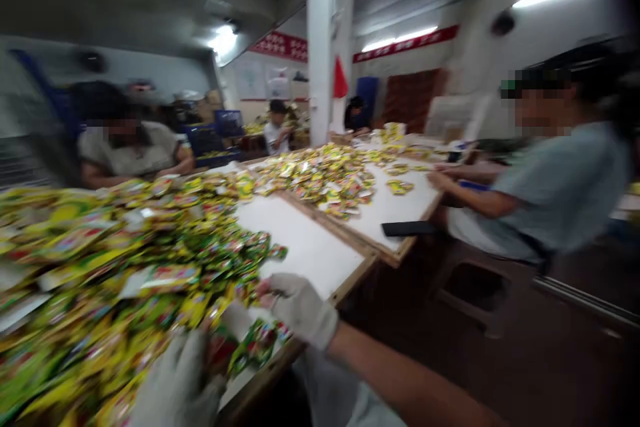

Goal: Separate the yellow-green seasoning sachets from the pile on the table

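My left hand [175, 383], in a pale glove, is at the near edge of a large heap of small yellow and green packets [145, 280]. Between its thumb and fingers shows a small packet [220, 347] with a red part, blurred. My right hand [300, 310], gloved with bare fingertips, is over the table edge with thumb and finger closed in a pinch. What that pinch holds, if anything, is too blurred to make out. A white piece [237, 320] lies between the hands, and several green and red packets [257, 343] rest just below it.
Wooden strips edge the white table [310, 247]. A second heap of packets [325, 177] lies beyond a divider, near a black flat object [407, 229]. One person [555, 173] sits at the right, another [135, 153] at the left, with a stool [473, 290] at the right.
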{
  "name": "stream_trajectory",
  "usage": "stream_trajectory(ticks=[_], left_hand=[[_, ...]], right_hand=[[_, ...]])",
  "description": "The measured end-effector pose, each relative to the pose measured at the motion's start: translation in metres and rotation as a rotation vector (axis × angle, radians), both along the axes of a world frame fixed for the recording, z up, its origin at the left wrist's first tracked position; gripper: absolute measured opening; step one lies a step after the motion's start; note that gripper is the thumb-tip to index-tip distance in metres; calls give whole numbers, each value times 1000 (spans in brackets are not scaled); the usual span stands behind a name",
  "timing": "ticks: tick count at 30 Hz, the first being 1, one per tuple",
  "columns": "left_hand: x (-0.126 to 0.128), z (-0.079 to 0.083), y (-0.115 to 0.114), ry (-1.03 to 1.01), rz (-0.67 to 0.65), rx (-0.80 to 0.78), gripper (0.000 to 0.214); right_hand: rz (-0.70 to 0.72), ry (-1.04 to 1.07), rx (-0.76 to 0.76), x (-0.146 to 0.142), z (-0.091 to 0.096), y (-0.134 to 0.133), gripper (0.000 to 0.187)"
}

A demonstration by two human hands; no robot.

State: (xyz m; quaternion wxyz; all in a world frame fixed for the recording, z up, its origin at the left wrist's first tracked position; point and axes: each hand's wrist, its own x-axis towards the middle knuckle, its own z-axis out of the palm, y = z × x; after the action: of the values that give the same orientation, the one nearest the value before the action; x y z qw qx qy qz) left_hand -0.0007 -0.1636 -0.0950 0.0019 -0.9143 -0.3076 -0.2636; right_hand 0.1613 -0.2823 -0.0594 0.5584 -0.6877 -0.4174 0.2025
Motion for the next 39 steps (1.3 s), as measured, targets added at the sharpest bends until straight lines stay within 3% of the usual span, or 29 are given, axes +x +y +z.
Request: stream_trajectory(ticks=[1,3,6,9,12,15,17,21,24,27,31,34,39], left_hand=[[-6,-2,-2,50,50,6,41],[-8,-5,-9,119,82,67,53],[-1,-10,-19,114,32,178,62],[-3,-15,-24,53,-56,242,61],[-9,-17,-20,-18,-152,93,52],[-8,-12,-12,-62,-145,-282,38],[-3,-3,-7,-96,-127,-580,41],[1,22,2,-312,-128,-1118,64],[-4,34,5,-407,-137,-1321,67],[-4,32,2,-391,-128,-1398,63],[2,20,-3,-419,-78,-1372,56],[3,15,-3,-374,-71,-1399,56],[-2,12,0,-282,-21,-1248,54]], right_hand=[[98,174,-64,1,-2,0,34],[287,320,-170,1,-6,-1,38],[525,272,-382,-3,-13,-4,33],[624,174,-512,-8,-19,-1,30],[509,-74,-509,-10,-21,7,31],[332,-362,-410,-9,-21,16,33],[310,-425,-380,-5,-19,20,32],[251,-269,-364,10,-18,23,33],[219,-52,-408,19,-22,22,41],[215,-4,-418,18,-28,20,45],[154,-194,-311,12,-29,19,35],[112,-329,-319,11,-25,18,32],[128,-359,-318,5,-28,16,31]])
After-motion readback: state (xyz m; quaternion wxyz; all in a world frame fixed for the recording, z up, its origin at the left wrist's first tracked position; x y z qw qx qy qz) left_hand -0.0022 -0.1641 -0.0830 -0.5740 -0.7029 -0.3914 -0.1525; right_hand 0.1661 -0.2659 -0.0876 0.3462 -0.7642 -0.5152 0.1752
